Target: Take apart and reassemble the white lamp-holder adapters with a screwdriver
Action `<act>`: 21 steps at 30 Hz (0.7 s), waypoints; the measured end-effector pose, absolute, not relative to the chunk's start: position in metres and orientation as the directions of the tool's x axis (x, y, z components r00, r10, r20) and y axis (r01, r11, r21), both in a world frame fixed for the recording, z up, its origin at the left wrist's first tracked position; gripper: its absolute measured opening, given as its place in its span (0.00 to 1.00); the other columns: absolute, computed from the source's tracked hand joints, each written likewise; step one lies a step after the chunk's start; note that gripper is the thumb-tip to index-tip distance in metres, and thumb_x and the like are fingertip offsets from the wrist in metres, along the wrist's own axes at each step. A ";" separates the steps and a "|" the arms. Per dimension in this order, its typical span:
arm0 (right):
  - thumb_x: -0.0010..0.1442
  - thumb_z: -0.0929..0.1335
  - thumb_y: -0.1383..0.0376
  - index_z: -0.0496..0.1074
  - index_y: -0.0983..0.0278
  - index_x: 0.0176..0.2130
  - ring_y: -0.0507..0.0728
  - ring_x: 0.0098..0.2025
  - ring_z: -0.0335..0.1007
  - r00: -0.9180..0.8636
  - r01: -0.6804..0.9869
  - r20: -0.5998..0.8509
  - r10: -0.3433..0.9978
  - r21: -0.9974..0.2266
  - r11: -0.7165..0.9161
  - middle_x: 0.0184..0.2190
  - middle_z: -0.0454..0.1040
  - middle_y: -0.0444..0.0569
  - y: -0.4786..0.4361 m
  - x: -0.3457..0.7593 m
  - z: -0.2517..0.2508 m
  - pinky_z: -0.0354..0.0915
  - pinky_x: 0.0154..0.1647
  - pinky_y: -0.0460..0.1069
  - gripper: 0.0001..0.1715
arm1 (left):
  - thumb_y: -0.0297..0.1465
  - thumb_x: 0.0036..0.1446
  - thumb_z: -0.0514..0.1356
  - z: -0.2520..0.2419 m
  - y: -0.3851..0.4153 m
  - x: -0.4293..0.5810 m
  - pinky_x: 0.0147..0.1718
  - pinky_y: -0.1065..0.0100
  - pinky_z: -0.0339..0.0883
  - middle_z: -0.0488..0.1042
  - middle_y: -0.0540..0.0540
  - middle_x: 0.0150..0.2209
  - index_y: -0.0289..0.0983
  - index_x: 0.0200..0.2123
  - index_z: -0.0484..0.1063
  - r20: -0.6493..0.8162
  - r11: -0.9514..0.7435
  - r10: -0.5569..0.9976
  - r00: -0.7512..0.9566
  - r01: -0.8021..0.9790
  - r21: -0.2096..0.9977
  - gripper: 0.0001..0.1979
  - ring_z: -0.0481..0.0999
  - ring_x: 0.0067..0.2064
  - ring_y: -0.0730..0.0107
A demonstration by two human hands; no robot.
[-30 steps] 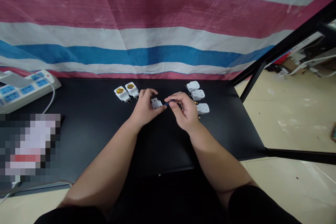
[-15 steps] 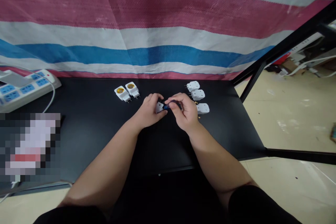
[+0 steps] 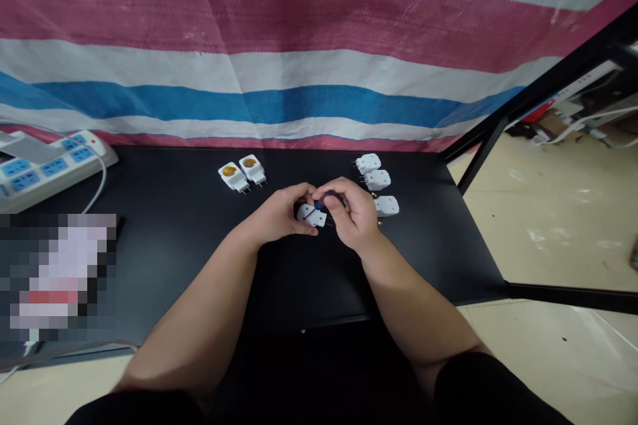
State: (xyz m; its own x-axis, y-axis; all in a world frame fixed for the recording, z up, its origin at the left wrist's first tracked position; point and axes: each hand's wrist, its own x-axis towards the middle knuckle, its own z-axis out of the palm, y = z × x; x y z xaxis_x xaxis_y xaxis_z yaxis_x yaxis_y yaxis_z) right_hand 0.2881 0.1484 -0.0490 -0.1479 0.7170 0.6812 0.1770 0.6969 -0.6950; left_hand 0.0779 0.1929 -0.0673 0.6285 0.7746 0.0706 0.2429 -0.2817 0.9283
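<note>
My left hand [image 3: 279, 214] grips a small white plug adapter [image 3: 312, 215] over the middle of the black table [image 3: 174, 246]. My right hand [image 3: 351, 211] is closed on a small dark tool with a blue part [image 3: 319, 203], its tip against the adapter. The two hands touch each other. Two white adapters with yellow centres [image 3: 240, 172] lie to the left. Three plain white adapters [image 3: 377, 184] lie in a column just right of my right hand.
A white power strip with blue sockets [image 3: 47, 169] and its cord sit at the table's far left. A striped red, white and blue tarp [image 3: 299, 46] hangs behind. A black metal frame [image 3: 523, 106] stands at the right, above a pale floor.
The adapter has turned in my left hand and come slightly nearer and to the right. My right hand stays closed on the tool against it.
</note>
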 end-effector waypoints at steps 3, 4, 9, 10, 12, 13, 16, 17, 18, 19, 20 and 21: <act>0.81 0.65 0.56 0.79 0.56 0.53 0.61 0.46 0.81 -0.227 0.099 0.633 0.740 -0.741 0.664 0.42 0.83 0.50 0.147 0.285 -0.049 0.78 0.50 0.60 0.14 | 0.37 0.49 0.81 -0.067 0.193 0.077 0.45 0.61 0.73 0.79 0.49 0.44 0.40 0.48 0.78 0.084 -0.307 0.768 0.635 0.250 0.918 0.26 0.79 0.46 0.60; 0.82 0.63 0.54 0.78 0.56 0.53 0.61 0.46 0.81 -0.240 0.045 0.597 0.765 -0.780 0.624 0.42 0.82 0.50 0.147 0.283 -0.051 0.78 0.51 0.61 0.16 | 0.36 0.49 0.81 -0.067 0.192 0.078 0.44 0.62 0.72 0.80 0.49 0.44 0.40 0.48 0.78 0.086 -0.312 0.767 0.636 0.252 0.916 0.25 0.79 0.45 0.60; 0.81 0.63 0.47 0.68 0.54 0.54 0.55 0.31 0.69 -0.222 -0.353 0.481 0.848 -0.850 0.390 0.32 0.69 0.41 0.148 0.265 -0.067 0.73 0.36 0.53 0.16 | 0.34 0.48 0.81 -0.071 0.188 0.084 0.38 0.65 0.71 0.80 0.50 0.39 0.39 0.42 0.79 0.062 -0.268 0.750 0.658 0.217 0.939 0.20 0.79 0.39 0.64; 0.80 0.65 0.47 0.67 0.54 0.53 0.53 0.28 0.65 -0.218 -0.396 0.491 0.844 -0.834 0.383 0.31 0.67 0.39 0.148 0.262 -0.069 0.70 0.33 0.51 0.15 | 0.34 0.49 0.80 -0.072 0.187 0.085 0.39 0.64 0.72 0.81 0.50 0.39 0.39 0.42 0.80 0.055 -0.260 0.741 0.669 0.210 0.943 0.19 0.80 0.40 0.63; 0.77 0.69 0.48 0.65 0.53 0.51 0.52 0.27 0.61 -0.212 -0.426 0.519 0.828 -0.812 0.400 0.29 0.65 0.37 0.149 0.258 -0.071 0.67 0.31 0.50 0.14 | 0.32 0.52 0.78 -0.072 0.186 0.087 0.42 0.63 0.74 0.83 0.49 0.42 0.39 0.44 0.80 0.054 -0.261 0.727 0.684 0.203 0.944 0.17 0.82 0.43 0.61; 0.76 0.70 0.48 0.65 0.53 0.49 0.52 0.27 0.61 -0.215 -0.415 0.525 0.823 -0.812 0.410 0.30 0.65 0.37 0.149 0.257 -0.071 0.67 0.31 0.49 0.15 | 0.32 0.53 0.77 -0.072 0.185 0.087 0.43 0.62 0.75 0.83 0.48 0.42 0.39 0.44 0.80 0.057 -0.271 0.723 0.689 0.206 0.940 0.16 0.83 0.44 0.60; 0.75 0.71 0.44 0.67 0.54 0.47 0.53 0.32 0.69 -0.220 -0.350 0.494 0.841 -0.845 0.405 0.36 0.70 0.42 0.150 0.258 -0.069 0.71 0.34 0.52 0.19 | 0.30 0.52 0.77 -0.072 0.186 0.087 0.40 0.63 0.74 0.82 0.49 0.37 0.38 0.36 0.78 0.064 -0.303 0.728 0.683 0.236 0.923 0.12 0.82 0.41 0.62; 0.75 0.70 0.43 0.68 0.55 0.45 0.54 0.34 0.72 -0.226 -0.333 0.473 0.852 -0.859 0.389 0.38 0.71 0.44 0.150 0.259 -0.069 0.72 0.35 0.53 0.20 | 0.30 0.51 0.77 -0.072 0.186 0.087 0.39 0.64 0.73 0.81 0.50 0.35 0.38 0.33 0.76 0.061 -0.307 0.731 0.679 0.248 0.919 0.13 0.82 0.39 0.63; 0.76 0.69 0.43 0.69 0.56 0.44 0.55 0.35 0.73 -0.233 -0.326 0.451 0.862 -0.871 0.367 0.38 0.71 0.45 0.149 0.260 -0.068 0.72 0.35 0.53 0.21 | 0.30 0.51 0.77 -0.073 0.187 0.087 0.38 0.64 0.72 0.81 0.50 0.35 0.38 0.32 0.75 0.056 -0.305 0.730 0.681 0.251 0.919 0.13 0.81 0.38 0.64; 0.77 0.67 0.43 0.69 0.56 0.43 0.55 0.34 0.72 -0.238 -0.334 0.432 0.870 -0.877 0.344 0.36 0.70 0.44 0.149 0.261 -0.068 0.71 0.34 0.53 0.22 | 0.30 0.51 0.77 -0.073 0.187 0.087 0.39 0.63 0.73 0.81 0.50 0.35 0.38 0.33 0.76 0.054 -0.298 0.725 0.686 0.243 0.923 0.13 0.81 0.38 0.64; 0.79 0.65 0.43 0.69 0.56 0.42 0.55 0.31 0.69 -0.243 -0.352 0.417 0.876 -0.879 0.322 0.32 0.68 0.43 0.149 0.261 -0.069 0.69 0.32 0.53 0.22 | 0.30 0.52 0.77 -0.072 0.187 0.087 0.40 0.63 0.73 0.82 0.50 0.37 0.38 0.35 0.77 0.054 -0.292 0.716 0.696 0.228 0.929 0.13 0.81 0.39 0.63; 0.80 0.63 0.44 0.68 0.56 0.42 0.54 0.28 0.65 -0.241 -0.378 0.411 0.879 -0.874 0.305 0.27 0.64 0.40 0.149 0.261 -0.069 0.65 0.30 0.52 0.22 | 0.30 0.53 0.77 -0.072 0.186 0.087 0.42 0.62 0.74 0.82 0.49 0.39 0.39 0.39 0.79 0.058 -0.290 0.705 0.706 0.213 0.933 0.13 0.82 0.41 0.62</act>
State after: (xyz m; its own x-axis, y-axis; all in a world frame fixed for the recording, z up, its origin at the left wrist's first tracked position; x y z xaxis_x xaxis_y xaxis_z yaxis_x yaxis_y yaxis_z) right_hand 0.2607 0.1491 -0.0689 -0.2414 0.8790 0.4112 -0.3778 0.3052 -0.8741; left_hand 0.0873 0.1862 -0.0720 0.7064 0.7055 0.0575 0.2134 -0.2898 0.9330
